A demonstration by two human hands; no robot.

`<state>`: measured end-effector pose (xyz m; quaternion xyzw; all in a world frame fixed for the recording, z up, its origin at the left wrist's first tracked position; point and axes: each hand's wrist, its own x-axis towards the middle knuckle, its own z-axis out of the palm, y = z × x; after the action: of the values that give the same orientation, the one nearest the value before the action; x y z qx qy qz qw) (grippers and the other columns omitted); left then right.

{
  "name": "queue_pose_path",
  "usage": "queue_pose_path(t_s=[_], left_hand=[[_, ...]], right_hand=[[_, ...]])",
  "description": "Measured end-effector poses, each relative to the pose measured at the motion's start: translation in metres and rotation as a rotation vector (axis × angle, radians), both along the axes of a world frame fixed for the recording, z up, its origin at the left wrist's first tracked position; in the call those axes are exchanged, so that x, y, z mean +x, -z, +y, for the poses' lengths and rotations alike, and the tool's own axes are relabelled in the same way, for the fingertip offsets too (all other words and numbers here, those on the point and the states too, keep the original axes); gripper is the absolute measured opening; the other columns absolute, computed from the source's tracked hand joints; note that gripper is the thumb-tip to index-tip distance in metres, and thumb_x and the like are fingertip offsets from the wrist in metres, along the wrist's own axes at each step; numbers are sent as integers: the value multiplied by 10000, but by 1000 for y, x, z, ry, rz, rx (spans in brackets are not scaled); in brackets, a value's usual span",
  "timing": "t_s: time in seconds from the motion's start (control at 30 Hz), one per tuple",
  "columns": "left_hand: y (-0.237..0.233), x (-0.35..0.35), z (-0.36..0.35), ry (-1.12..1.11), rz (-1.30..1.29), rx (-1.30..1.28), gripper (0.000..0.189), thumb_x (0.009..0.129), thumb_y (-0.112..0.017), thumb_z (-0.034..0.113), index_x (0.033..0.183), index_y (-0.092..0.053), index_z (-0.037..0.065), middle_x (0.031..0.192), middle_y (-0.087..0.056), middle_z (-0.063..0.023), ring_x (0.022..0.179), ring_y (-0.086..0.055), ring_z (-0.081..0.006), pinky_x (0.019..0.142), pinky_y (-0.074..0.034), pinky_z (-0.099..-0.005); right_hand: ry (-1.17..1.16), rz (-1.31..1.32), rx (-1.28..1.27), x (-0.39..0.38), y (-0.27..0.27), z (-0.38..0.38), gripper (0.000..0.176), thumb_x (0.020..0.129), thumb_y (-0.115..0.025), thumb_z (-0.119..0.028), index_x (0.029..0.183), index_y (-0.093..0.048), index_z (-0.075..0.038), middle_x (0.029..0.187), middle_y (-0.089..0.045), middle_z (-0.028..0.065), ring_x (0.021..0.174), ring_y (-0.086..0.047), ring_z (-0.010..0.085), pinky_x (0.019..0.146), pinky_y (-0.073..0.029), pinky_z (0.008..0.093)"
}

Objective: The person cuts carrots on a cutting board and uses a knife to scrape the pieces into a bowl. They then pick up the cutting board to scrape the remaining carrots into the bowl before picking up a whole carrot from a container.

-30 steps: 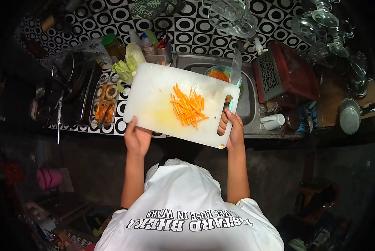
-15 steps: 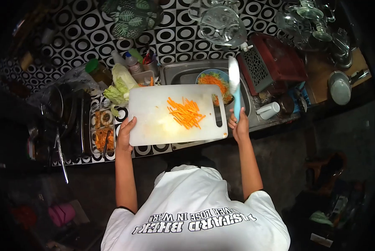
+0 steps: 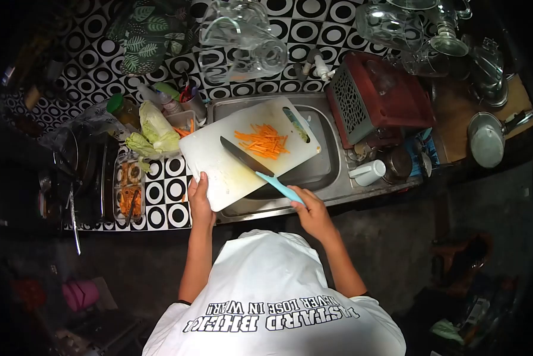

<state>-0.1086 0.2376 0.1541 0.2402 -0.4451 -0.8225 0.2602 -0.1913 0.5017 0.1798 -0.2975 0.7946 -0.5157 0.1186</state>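
A white cutting board (image 3: 210,148) is held up at a slant over the sink, gripped at its near left corner by my left hand (image 3: 200,199). On its right half lies a pile of carrot sticks (image 3: 263,143). My right hand (image 3: 314,213) is wrapped round the light blue handle of a knife (image 3: 283,187). The dark blade crosses over the board, close along the near side of the carrots. Below the board, the bowl of shredded vegetables (image 3: 299,129) is mostly hidden, with a little greenery showing through the board's handle slot.
Around the board shows the steel sink (image 3: 331,172). Leafy cabbage (image 3: 156,133) and a container of carrot pieces (image 3: 188,123) stand left, above a tray (image 3: 130,202) of orange shreds. At right are a white mug (image 3: 368,172) and a red rack (image 3: 379,98). A glass pitcher (image 3: 239,44) stands behind.
The board has tilted and swung over the sink, covering the bowl. My right hand has brought the knife from upright beside the board to over it, near the carrots.
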Motion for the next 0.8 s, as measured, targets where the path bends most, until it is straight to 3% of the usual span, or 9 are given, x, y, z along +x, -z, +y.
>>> queue_pose_path(t_s=[0.33, 0.37, 0.43, 0.8], left_hand=[[10, -1, 62, -203, -19, -67, 457, 1009, -521, 269, 1358, -453, -18, 1233, -599, -120, 1082, -601, -187, 923, -482, -319], [10, -1, 66, -214, -8, -74, 458, 1011, -516, 271, 1360, -450, -19, 1234, -597, -120, 1082, -601, -188, 920, -482, -320], [14, 1, 73, -247, -43, -76, 453, 1013, -513, 277, 1351, -457, -19, 1234, -593, -119, 1081, -597, -187, 917, -479, -322], [7, 1, 94, -370, -64, -64, 435, 1017, -506, 273, 1308, -483, -48, 1223, -599, -132, 1070, -581, -170, 938, -441, -304]], right_hand=[[-137, 98, 97, -35, 8, 23, 350, 917, -588, -86, 1264, -563, -55, 835, -557, 163, 724, -566, 356, 660, -459, 416], [-151, 94, 95, -39, 12, 24, 350, 917, -588, -86, 1264, -563, -55, 835, -557, 163, 724, -566, 356, 660, -459, 416], [-151, 163, 47, -48, 19, 25, 349, 911, -585, -41, 1259, -579, -5, 796, -561, 145, 648, -540, 258, 614, -445, 343], [-198, 146, 52, -75, 26, 23, 348, 898, -612, -38, 1242, -582, 2, 846, -599, 159, 707, -591, 297, 655, -467, 362]])
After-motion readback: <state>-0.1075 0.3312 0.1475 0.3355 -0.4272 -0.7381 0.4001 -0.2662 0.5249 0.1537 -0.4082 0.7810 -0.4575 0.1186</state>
